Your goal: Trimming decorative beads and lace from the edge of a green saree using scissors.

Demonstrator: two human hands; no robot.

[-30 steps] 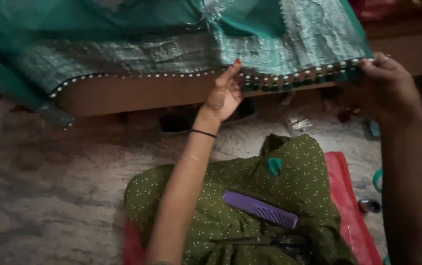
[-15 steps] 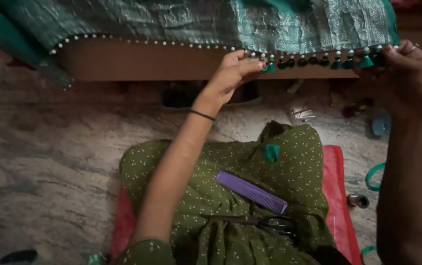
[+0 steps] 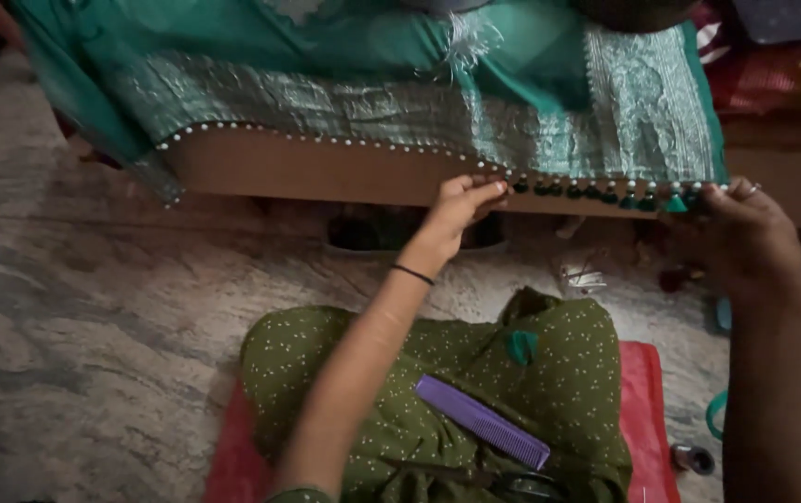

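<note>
A cloth (image 3: pixel 419 102) lies draped over the bed (image 3: pixel 326 172), its tasselled edge (image 3: pixel 605 194) hanging along the bed's front. The left hand (image 3: pixel 461 205) pinches that edge left of the tassels; the right hand (image 3: pixel 745 237) holds it at their right end. Nearer, a comb (image 3: pixel 481 421) lies on the lap (image 3: pixel 438 373), scissors (image 3: pixel 521 484) just before it. A mat (image 3: pixel 647 410) lies under the lap on the floor (image 3: pixel 93 326); a spool (image 3: pixel 694 458) sits right of the mat.

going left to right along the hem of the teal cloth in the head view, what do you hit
white beaded edge → left hand → row of dark green tassels → right hand
</note>
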